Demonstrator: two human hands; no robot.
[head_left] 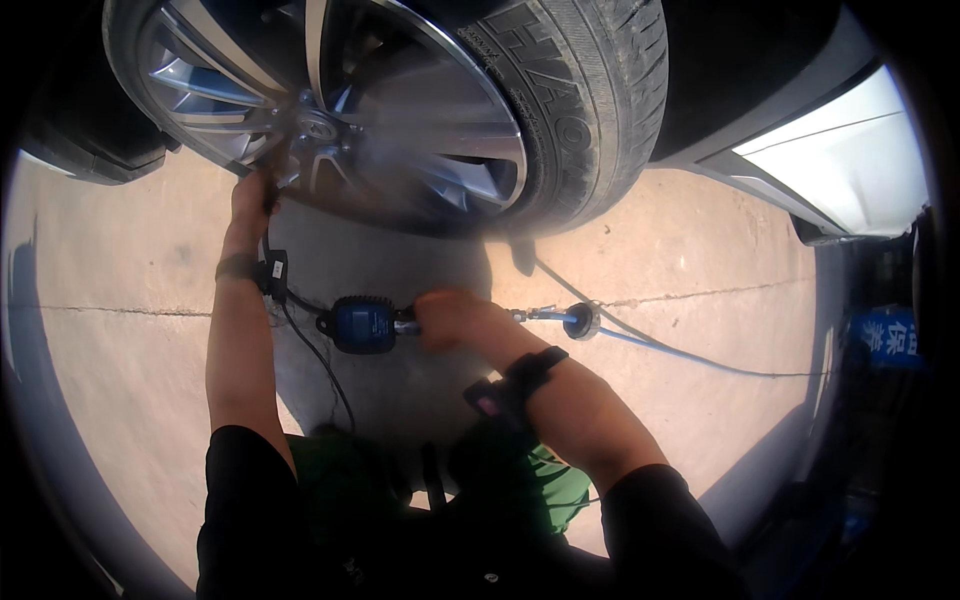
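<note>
A car wheel [330,130] with a silver spoked rim and black tyre [590,110] fills the upper part of the view. My left hand [255,195] is up at the rim's lower left edge, its fingers closed on the end of a thin black air hose [303,304]. The exact contact at the rim is hidden and blurred. Lower down, my right hand [450,320] grips the handle of a tyre inflator, whose blue gauge [364,325] with a dark casing points left. A blue air line [680,358] runs off from the handle to the right.
A black round fitting [582,320] sits on the blue line. White car bodywork [850,150] stands at the right, dark bodywork [95,140] at the left. Cracked concrete ground [130,400] lies below, and a blue sign [888,337] shows at the far right.
</note>
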